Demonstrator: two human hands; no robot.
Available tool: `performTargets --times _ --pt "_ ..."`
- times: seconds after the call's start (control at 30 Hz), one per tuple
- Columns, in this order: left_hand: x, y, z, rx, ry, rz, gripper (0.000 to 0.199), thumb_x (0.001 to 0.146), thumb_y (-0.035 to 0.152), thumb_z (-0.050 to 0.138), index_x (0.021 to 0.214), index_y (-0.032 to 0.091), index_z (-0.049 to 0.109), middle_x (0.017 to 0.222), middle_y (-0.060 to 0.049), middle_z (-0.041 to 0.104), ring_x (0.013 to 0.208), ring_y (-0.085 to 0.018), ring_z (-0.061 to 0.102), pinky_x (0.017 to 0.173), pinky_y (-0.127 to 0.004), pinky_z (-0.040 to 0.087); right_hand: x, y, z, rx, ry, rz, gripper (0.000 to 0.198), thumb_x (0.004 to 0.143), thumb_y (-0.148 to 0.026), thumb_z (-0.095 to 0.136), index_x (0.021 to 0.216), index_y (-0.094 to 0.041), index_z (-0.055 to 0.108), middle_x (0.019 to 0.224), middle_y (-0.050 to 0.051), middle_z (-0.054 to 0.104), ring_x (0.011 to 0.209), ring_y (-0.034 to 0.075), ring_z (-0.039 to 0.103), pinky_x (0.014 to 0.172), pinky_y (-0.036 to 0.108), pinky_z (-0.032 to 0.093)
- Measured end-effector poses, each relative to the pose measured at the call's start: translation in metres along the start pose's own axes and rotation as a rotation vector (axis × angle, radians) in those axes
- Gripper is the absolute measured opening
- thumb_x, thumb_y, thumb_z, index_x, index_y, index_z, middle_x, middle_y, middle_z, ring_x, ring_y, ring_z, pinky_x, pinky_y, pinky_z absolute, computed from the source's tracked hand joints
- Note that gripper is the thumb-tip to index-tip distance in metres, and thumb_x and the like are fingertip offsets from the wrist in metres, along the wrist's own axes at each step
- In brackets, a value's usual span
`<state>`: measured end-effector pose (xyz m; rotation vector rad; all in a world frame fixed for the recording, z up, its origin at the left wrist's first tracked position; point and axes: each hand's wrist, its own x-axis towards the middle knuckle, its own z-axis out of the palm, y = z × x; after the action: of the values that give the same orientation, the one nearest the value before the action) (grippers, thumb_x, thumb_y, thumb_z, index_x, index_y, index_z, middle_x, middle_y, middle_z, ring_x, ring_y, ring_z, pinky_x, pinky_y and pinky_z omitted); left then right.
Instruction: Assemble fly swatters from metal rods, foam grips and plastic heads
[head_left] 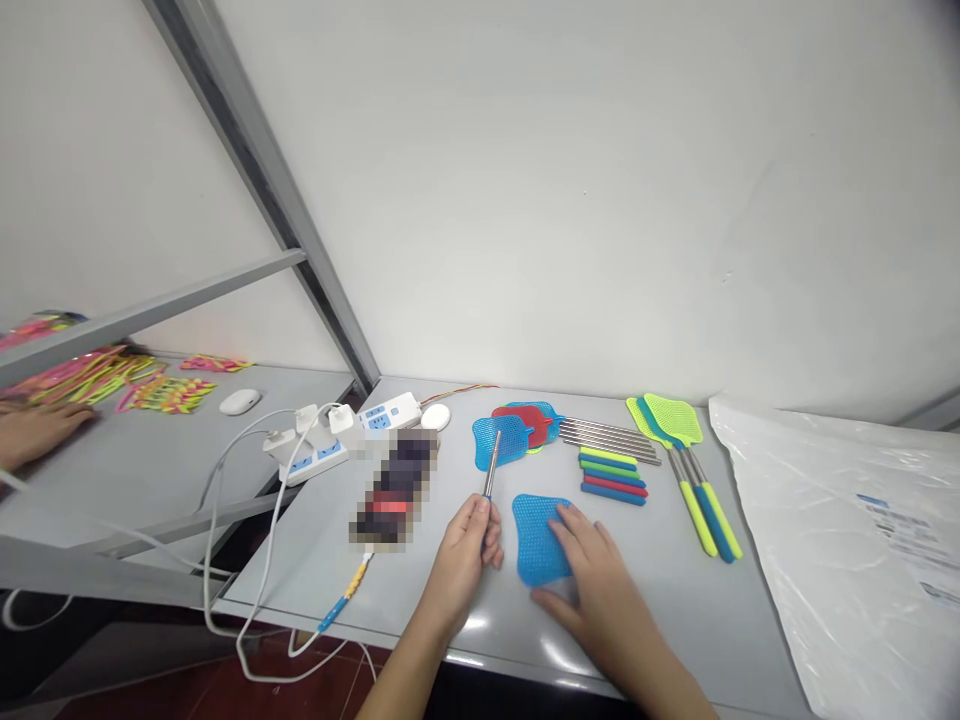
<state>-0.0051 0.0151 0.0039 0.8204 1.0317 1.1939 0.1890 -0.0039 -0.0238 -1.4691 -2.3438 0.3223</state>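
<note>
My left hand (471, 535) is closed around the lower part of a slim metal rod (493, 465), which points up and away; a bit of dark blue grip shows at the fingers. My right hand (592, 560) has its fingers stretched over the right edge of a blue perforated fly swatter head (538, 540), the thumb apart. How firmly it touches the head, I cannot tell. Beyond the rod lie more swatter heads, including a blue one (501, 440) and a red one (536, 420). Several metal rods (607, 437) and coloured handle grips (611, 478) lie to their right.
Whole fly swatters (694, 475) lie at the right, beside a white plastic package (840, 540). At the left are a blurred-out phone (394, 490), power strips (315, 465), cables and a white round case (435, 417). Another person's hand (45, 430) rests on the neighbouring table.
</note>
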Motion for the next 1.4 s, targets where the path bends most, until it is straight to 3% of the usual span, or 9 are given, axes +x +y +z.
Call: performTargets --times 0.17,0.33,0.43,0.6,0.73,0.83,0.93,1.07,1.4 --pt "0.001 0.002 0.002 0.076 0.001 0.016 0.029 0.092 0.048 0.049 0.093 0.019 0.052 0.061 0.008 0.036 0.049 -0.006 0.03 0.052 -0.021 0.039 -0.004 0.006 0.0 -0.028 0.162 0.1 0.06 0.075 -0.047 0.07 0.123 -0.014 0.058 0.128 0.016 0.058 0.116 0.033 0.053 0.098 0.045 0.046" --pt "0.002 0.001 0.003 0.152 -0.02 0.016 0.029 0.091 0.046 0.052 0.099 0.019 0.052 0.06 0.008 0.034 0.051 -0.007 0.032 0.054 -0.022 0.042 -0.002 0.005 0.005 -0.153 0.33 0.051 0.046 0.087 -0.05 0.057 0.114 -0.014 0.063 0.115 0.016 0.066 0.104 0.032 0.06 0.088 0.043 0.05" --pt "0.002 0.001 0.003 0.188 -0.021 0.009 0.03 0.09 0.046 0.052 0.102 0.018 0.053 0.058 0.008 0.035 0.051 -0.008 0.033 0.054 -0.023 0.042 0.002 0.006 -0.002 -0.148 0.423 0.063 0.036 0.095 -0.04 0.043 0.113 -0.014 0.062 0.105 0.014 0.069 0.094 0.028 0.065 0.078 0.037 0.05" --pt "-0.003 0.003 0.002 0.267 -0.043 -0.003 0.037 0.092 0.047 0.047 0.114 0.018 0.052 0.051 0.01 0.03 0.047 -0.009 0.031 0.055 -0.023 0.04 0.003 0.021 -0.032 0.216 0.356 0.25 0.025 0.095 -0.032 0.04 0.096 -0.021 0.062 0.076 0.003 0.064 0.067 0.018 0.06 0.06 0.028 0.044" --pt "-0.01 -0.002 0.009 0.464 -0.122 -0.008 0.04 0.093 0.049 0.043 0.118 0.019 0.053 0.056 0.008 0.031 0.052 -0.011 0.034 0.054 -0.022 0.033 0.0 0.037 -0.046 0.717 0.506 0.49 0.032 0.088 -0.044 0.055 0.067 -0.02 0.051 0.063 -0.002 0.048 0.058 0.012 0.046 0.054 0.025 0.038" --pt "-0.011 -0.005 0.025 0.611 -0.22 0.009 0.039 0.094 0.05 0.041 0.115 0.021 0.055 0.061 0.006 0.036 0.057 -0.011 0.036 0.054 -0.022 0.03 0.004 0.043 -0.049 1.274 0.658 0.671 0.031 0.083 -0.047 0.063 0.073 -0.021 0.049 0.056 -0.008 0.033 0.044 0.007 0.028 0.041 0.021 0.024" --pt "-0.009 -0.004 0.044 0.768 -0.306 0.035 0.036 0.095 0.049 0.039 0.108 0.023 0.058 0.062 0.006 0.038 0.057 -0.012 0.036 0.055 -0.023 0.028 0.012 0.045 -0.052 1.628 0.767 0.689 0.03 0.076 -0.041 0.072 0.082 -0.022 0.05 0.058 -0.009 0.04 0.045 0.005 0.035 0.04 0.019 0.027" --pt "-0.005 -0.004 0.058 0.94 -0.345 0.094 0.031 0.096 0.046 0.035 0.099 0.025 0.058 0.061 0.005 0.044 0.057 -0.014 0.042 0.057 -0.023 0.029 0.017 0.045 -0.055 1.704 0.804 0.706 0.029 0.075 -0.038 0.075 0.086 -0.021 0.053 0.063 -0.007 0.051 0.048 0.006 0.044 0.042 0.018 0.034" --pt "-0.003 -0.015 0.051 0.995 -0.346 0.182 0.024 0.094 0.042 0.042 0.101 0.029 0.06 0.06 0.003 0.053 0.056 -0.017 0.051 0.057 -0.024 0.031 0.008 0.039 -0.051 1.546 0.815 0.675 0.026 0.081 -0.042 0.067 0.083 -0.021 0.053 0.062 -0.005 0.056 0.047 0.007 0.046 0.044 0.02 0.037"
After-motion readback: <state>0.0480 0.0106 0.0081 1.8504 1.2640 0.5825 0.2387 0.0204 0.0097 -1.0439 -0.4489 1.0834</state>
